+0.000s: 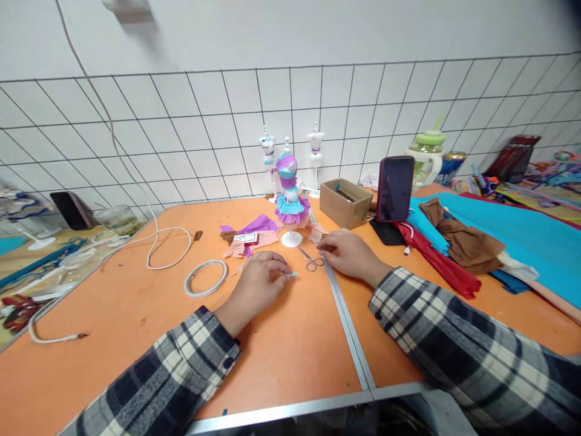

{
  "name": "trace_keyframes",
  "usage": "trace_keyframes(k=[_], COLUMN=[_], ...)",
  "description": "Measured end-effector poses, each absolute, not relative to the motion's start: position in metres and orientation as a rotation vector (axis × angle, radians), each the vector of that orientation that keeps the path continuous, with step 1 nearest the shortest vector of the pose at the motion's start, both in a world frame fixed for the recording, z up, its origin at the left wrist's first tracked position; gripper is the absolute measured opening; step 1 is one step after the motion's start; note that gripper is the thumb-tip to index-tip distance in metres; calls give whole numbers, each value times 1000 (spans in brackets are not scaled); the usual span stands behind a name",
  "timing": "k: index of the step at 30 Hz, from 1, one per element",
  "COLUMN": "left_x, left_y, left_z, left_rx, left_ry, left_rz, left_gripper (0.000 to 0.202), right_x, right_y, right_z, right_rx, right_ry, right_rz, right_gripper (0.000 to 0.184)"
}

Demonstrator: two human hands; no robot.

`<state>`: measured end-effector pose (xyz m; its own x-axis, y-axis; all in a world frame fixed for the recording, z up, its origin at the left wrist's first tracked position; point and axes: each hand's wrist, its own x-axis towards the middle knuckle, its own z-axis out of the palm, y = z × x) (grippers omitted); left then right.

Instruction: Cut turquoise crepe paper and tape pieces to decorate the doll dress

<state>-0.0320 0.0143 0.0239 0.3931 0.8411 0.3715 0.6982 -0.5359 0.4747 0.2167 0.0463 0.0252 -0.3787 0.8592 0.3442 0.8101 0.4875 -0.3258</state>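
Note:
A small light-blue scrap (294, 274) sticks out from the pinched thumb and finger of my left hand (259, 281), low over the orange table. My right hand (348, 251) has its fingers curled together beside the scissors (313, 263); whether anything is between them is hidden. The scissors lie with their handles towards me. Just beyond both hands stands a small dress form (287, 175) on a white base, dressed in a purple and blue ruffled dress. To the left of my left hand lies a roll of white tape (189, 284).
Crumpled purple and peach paper (258, 224) lies behind my left hand, with a small red-and-white box (247, 238) on it. A cardboard box (342, 209), a propped phone (394, 189) and coloured paper (521, 236) stand or lie right. White dress forms (316, 145) line the wall.

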Motion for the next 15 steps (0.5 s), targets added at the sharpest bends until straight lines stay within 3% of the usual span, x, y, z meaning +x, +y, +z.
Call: trace_keyframes(k=[6, 15], left_x=[-22, -8], left_y=[7, 0], left_z=[20, 15], left_rx=[2462, 2637], left_ry=[1229, 1047], left_rz=[866, 585], left_gripper=[7, 16], right_x=[195, 180], right_y=[43, 36], right_z=[17, 18], right_rx=[-1407, -1473], right_ry=[-2457, -2484], right_rz=[139, 184], right_gripper=[20, 15])
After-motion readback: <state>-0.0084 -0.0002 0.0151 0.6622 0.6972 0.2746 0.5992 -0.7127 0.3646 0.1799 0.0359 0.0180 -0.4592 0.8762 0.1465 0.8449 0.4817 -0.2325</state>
